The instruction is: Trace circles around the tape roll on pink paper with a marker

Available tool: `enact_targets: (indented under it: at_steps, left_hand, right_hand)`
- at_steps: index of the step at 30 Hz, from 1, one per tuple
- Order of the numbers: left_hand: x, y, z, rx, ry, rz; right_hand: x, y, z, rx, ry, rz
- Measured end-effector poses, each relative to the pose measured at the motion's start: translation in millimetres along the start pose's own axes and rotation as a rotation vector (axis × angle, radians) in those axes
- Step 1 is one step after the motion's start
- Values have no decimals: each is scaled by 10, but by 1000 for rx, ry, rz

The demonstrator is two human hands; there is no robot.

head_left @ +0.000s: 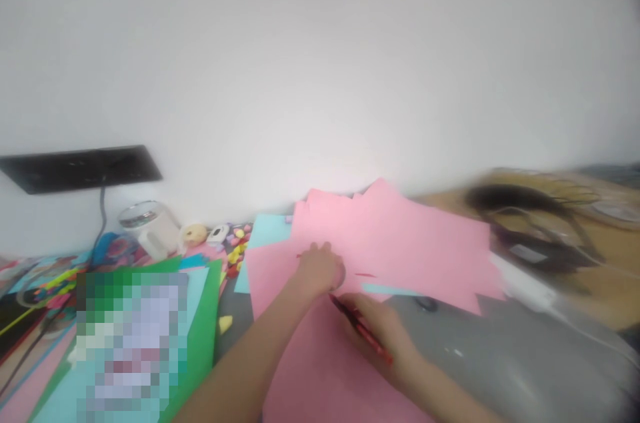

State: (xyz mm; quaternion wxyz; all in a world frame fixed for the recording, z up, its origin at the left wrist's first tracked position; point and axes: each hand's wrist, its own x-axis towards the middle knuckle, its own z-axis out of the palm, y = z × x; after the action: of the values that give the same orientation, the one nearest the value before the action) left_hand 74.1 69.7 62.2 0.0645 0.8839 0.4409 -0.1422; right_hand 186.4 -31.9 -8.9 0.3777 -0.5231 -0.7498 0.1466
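Note:
My right hand [373, 326] is closed around a red pen [367, 333], its dark tip pointing up and left over a large pink paper sheet [320, 369]. Just beyond the tip, my left hand [320, 267] rests on the same sheet with its fingers curled down. A small round edge [342, 274] shows at the right side of that hand, too blurred to name. Short red marks [366, 275] show on the pink paper beside the left hand. More pink sheets [400, 229] lie in an uneven pile behind, partly over light blue paper [270, 229].
Green paper [203, 336] and a pixelated patch [135, 343] lie at left. Behind them are a white mug [153, 229] and small colourful pieces [236, 253]. A white power strip [523, 283] and a black headband-like object [525, 199] are at right. The wall bounds the grey table [480, 356].

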Motion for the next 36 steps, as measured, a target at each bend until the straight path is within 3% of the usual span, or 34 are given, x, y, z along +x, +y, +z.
enact_targets:
  at_steps: [6, 16, 26, 31, 36]
  left_hand:
    - [36, -27, -11, 19, -26, 17]
    - [20, -9, -52, 35, -49, 9]
    - [-71, 45, -155, 29, -45, 6]
    - [-15, 13, -100, 40, -40, 17]
    - [44, -30, -36, 47, -37, 26]
  right_hand:
    - [24, 37, -16, -25, -194, -121]
    - [66, 107, -87, -51, -261, -196]
    - [-31, 262, -360, -106, -282, -84]
    - [-27, 143, -293, -106, -306, -162]
    - [105, -60, -93, -224, -484, -196]
